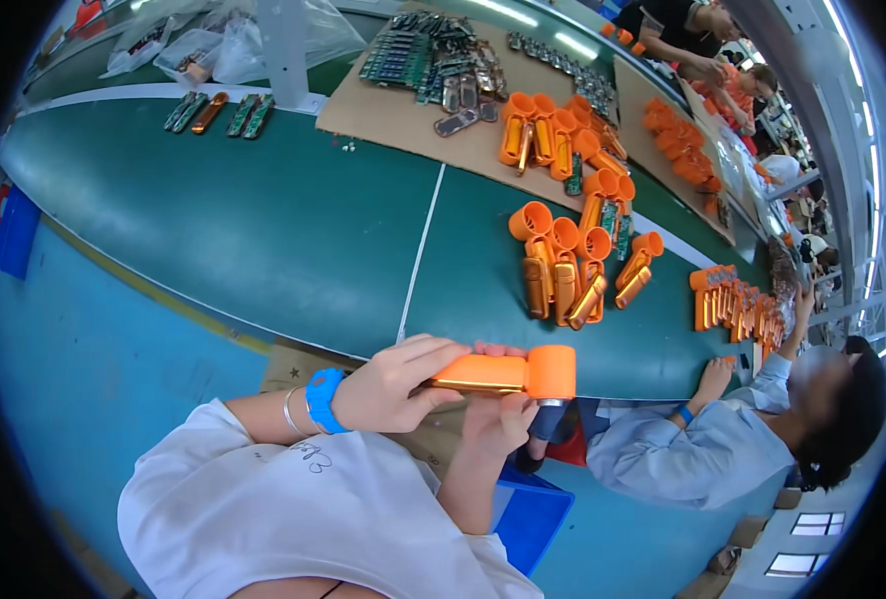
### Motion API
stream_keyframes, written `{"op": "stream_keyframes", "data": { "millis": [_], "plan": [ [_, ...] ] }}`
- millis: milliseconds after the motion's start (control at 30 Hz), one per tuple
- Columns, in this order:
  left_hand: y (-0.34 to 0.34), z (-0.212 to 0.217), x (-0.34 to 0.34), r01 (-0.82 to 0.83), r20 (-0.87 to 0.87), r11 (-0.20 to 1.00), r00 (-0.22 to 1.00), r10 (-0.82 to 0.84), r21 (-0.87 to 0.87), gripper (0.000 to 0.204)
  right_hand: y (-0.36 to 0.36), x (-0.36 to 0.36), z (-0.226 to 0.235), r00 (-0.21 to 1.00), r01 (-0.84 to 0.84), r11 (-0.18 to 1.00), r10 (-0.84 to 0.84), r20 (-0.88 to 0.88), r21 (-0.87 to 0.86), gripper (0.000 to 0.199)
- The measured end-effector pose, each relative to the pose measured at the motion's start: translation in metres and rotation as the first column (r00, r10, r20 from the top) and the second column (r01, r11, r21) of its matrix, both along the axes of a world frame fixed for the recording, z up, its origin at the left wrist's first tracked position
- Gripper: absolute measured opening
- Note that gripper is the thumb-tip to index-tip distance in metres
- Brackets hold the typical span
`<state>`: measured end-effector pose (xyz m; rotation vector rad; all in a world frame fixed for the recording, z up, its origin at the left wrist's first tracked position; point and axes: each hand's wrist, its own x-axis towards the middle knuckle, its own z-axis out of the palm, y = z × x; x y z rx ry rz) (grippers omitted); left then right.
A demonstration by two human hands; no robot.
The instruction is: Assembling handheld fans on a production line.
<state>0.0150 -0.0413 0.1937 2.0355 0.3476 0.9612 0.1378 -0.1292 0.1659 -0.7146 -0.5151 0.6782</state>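
Note:
An orange handheld-fan-shaped housing, with a short round tube at one end and a shiny copper-orange handle, lies level in front of me at the table's near edge. My left hand is closed round the handle's left end. From below, my right hand grips it near the round head; some of its fingertips show behind the handle. A silvery ring shows under the head. Beyond my hands stands a cluster of similar orange housings, several with copper-orange handle covers leaning on them.
Cardboard on the green table carries stacked circuit boards and more housings. Several boards lie far left. At right, a co-worker sits beside a row of orange parts. A blue bin stands below my right arm.

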Motion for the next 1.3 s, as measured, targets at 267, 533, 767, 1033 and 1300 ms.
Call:
{"op": "stream_keyframes", "data": {
  "millis": [267,533,767,1033,1300],
  "plan": [
    [0.002,0.008,0.001,0.206,-0.234,0.952,0.937,-0.259,-0.227,0.056,-0.002,-0.001,0.008,0.962,-0.034,0.985,0.078,0.261,-0.167,0.078],
    [0.004,0.016,-0.007,0.245,-0.168,0.901,0.932,-0.320,-0.357,0.054,0.002,-0.009,0.012,0.936,-0.053,0.990,0.095,0.338,-0.132,0.071],
    [0.004,0.003,-0.013,0.228,-0.192,0.918,0.934,-0.300,-0.326,0.052,0.001,-0.013,0.015,0.955,-0.103,0.977,0.149,0.256,-0.186,0.066],
    [-0.002,0.001,-0.011,0.233,-0.132,0.930,0.951,-0.279,-0.286,0.048,-0.003,-0.010,0.018,0.962,-0.143,0.978,0.174,0.212,-0.151,0.064],
    [-0.008,-0.011,-0.003,0.192,-0.125,0.966,0.969,-0.215,-0.170,0.048,-0.007,-0.003,0.011,0.959,-0.090,0.989,0.117,0.259,-0.113,0.060]
  ]
}}
